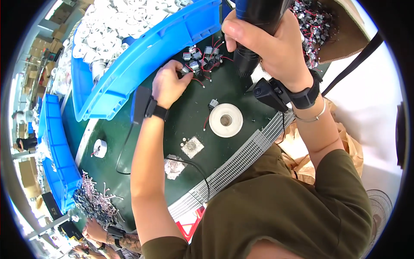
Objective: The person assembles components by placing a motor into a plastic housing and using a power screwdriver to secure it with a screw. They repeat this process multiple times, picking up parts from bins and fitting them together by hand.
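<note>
Over at four o'clock there's a wire-caged fan (379,206), and crumpled brown paper (351,144) sits around three. At eight I see heaped thin wires (95,202) beside a long blue bin (58,155) at nine. Cartons (39,46) crowd ten, and something red (189,228) shows at six

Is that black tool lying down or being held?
Being held: the right hand has its fingers wrapped around the black tool over the green table.

green tabletop (185,116) | brown cartons (28,173), far left | wire-guarded fan (380,209), lower right | brightly lit
</note>
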Tool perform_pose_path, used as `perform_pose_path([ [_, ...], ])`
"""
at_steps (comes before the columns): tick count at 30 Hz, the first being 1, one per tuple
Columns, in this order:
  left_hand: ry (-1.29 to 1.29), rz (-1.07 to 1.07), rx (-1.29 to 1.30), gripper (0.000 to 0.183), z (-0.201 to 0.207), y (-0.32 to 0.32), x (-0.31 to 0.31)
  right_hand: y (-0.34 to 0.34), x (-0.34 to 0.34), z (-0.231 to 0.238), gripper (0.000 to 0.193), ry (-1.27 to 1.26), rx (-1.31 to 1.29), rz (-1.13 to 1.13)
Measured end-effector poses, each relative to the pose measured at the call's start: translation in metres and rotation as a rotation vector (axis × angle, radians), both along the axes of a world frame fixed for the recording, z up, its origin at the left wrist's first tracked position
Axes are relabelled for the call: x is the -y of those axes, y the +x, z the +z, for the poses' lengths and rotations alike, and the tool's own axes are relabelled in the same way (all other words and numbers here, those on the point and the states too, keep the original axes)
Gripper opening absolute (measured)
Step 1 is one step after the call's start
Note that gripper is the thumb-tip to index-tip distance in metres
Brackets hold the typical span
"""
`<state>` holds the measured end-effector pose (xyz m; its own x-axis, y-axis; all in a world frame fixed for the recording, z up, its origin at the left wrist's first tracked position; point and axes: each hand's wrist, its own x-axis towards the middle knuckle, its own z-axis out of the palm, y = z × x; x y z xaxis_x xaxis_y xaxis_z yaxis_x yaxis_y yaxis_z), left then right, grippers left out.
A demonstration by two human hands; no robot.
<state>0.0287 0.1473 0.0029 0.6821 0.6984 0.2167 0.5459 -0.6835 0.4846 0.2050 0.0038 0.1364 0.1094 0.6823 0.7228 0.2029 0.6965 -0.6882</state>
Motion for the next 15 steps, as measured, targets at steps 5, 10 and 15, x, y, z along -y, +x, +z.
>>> perform_pose_path([
  [5,-1.069,0.149,0.985,0.020,0.031,-0.031,0.019,-0.016,0.000,-0.021,0.044,-0.046,-0.187,-0.418],
  [10,-1.264,-0.320,1.059,0.023,0.059,-0.045,0.071,-0.028,0.014,-0.026,0.037,0.108,0.429,-0.227],
  [15,-0.874,-0.266,0.669,0.023,0.090,-0.046,0.090,-0.039,0.014,-0.036,0.027,-0.102,0.402,0.029],
])
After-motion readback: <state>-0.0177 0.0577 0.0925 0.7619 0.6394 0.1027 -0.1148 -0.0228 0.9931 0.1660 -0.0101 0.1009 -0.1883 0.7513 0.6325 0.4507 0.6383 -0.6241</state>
